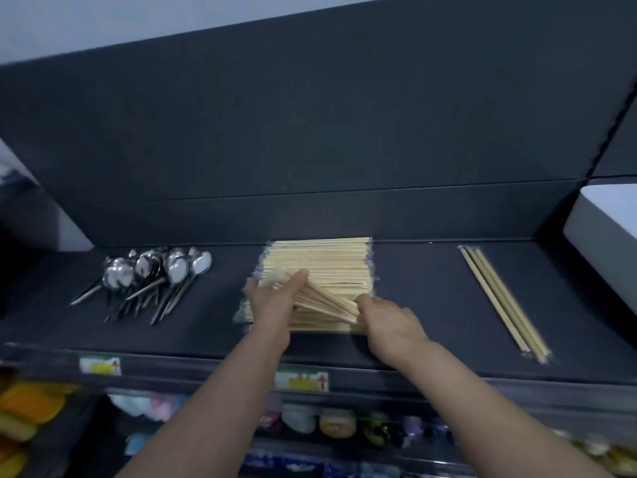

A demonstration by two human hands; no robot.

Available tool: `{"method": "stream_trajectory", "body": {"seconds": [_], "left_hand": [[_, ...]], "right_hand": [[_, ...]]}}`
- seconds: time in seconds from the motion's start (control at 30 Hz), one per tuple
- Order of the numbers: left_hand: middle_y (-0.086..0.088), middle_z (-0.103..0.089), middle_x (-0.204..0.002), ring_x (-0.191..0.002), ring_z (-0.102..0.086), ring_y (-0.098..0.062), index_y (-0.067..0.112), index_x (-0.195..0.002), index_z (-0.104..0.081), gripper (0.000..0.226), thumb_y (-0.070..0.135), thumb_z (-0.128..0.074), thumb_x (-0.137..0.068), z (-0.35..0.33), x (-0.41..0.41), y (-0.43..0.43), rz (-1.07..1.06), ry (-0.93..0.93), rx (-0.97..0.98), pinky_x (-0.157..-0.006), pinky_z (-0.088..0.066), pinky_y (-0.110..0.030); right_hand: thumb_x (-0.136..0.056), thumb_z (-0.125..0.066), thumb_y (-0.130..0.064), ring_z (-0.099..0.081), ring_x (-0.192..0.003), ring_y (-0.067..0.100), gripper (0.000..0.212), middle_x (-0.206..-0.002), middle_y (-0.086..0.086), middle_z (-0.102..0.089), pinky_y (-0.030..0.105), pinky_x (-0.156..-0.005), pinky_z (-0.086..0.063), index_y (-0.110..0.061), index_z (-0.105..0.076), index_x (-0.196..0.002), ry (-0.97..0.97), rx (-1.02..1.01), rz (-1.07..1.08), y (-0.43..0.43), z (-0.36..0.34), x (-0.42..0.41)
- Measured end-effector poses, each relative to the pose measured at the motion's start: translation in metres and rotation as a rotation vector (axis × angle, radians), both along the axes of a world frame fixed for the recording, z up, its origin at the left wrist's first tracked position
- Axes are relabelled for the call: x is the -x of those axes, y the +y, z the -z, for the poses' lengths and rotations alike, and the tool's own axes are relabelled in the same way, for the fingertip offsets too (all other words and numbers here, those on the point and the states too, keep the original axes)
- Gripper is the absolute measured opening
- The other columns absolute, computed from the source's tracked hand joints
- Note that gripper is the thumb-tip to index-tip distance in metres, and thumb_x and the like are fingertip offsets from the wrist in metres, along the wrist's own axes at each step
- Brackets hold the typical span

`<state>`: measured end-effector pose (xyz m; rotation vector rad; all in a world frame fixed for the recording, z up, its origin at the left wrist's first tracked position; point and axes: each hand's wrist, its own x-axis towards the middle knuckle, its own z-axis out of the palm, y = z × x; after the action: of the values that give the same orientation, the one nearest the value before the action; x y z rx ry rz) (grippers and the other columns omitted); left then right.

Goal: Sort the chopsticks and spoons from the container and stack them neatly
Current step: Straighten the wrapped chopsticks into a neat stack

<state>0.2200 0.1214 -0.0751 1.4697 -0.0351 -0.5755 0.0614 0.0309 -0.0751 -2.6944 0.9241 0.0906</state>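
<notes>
**Light, stiff sticks that fan out easily**

Both hands work a loose bundle of wooden chopsticks (327, 303) lying askew on the chopstick stack (320, 257). The left hand (272, 305) lies over one end with its fingers nearly straight. The right hand (389, 322) curls round the other end.

The sticks look light, rigid and smooth, so they are likely to slide and splay. Squeezing both ends and tapping them square should work best.

The metal spoons (155, 274) lie well out beyond the left hand, and a few spare chopsticks (503, 298) lie beyond the right.
</notes>
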Motion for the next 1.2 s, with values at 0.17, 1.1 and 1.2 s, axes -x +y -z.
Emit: {"method": "stream_trajectory", "body": {"seconds": [0.17, 1.1, 1.2], "left_hand": [[0.002, -0.046, -0.127, -0.117, -0.049, -0.017, 0.026, -0.120, -0.057, 0.057, 0.028, -0.085, -0.071, 0.009, -0.036, 0.061, 0.285, -0.486, -0.360, -0.100, -0.044, -0.031], [0.007, -0.035, -0.154, -0.144, -0.026, -0.012, 0.033, -0.145, -0.039, 0.046, 0.039, -0.045, -0.100, 0.030, -0.050, 0.084, 0.909, -1.302, -0.872, -0.118, -0.015, -0.040], [0.004, -0.042, -0.150, -0.142, -0.031, -0.015, 0.029, -0.142, -0.047, 0.047, 0.040, -0.053, -0.096, 0.030, -0.045, 0.078, 0.876, -1.272, -0.740, -0.116, -0.020, -0.044]], "right_hand": [[-0.079, -0.051, 0.007, -0.049, -0.110, 0.026, 0.057, -0.116, 0.003, -0.052, 0.040, -0.093, -0.037, -0.018, -0.040, -0.129, 0.030, 0.164, -0.020, 0.033, 0.010, -0.035], [-0.102, -0.041, -0.035, -0.009, -0.148, 0.018, 0.045, -0.160, -0.002, -0.017, 0.048, -0.118, -0.003, -0.035, -0.032, -0.146, -0.052, 0.027, 0.063, 0.054, 0.033, -0.035], [-0.101, -0.041, -0.038, -0.017, -0.146, 0.016, 0.042, -0.156, -0.006, -0.027, 0.047, -0.118, -0.007, -0.035, -0.038, -0.143, -0.097, 0.044, 0.092, 0.052, 0.028, -0.033]]}}
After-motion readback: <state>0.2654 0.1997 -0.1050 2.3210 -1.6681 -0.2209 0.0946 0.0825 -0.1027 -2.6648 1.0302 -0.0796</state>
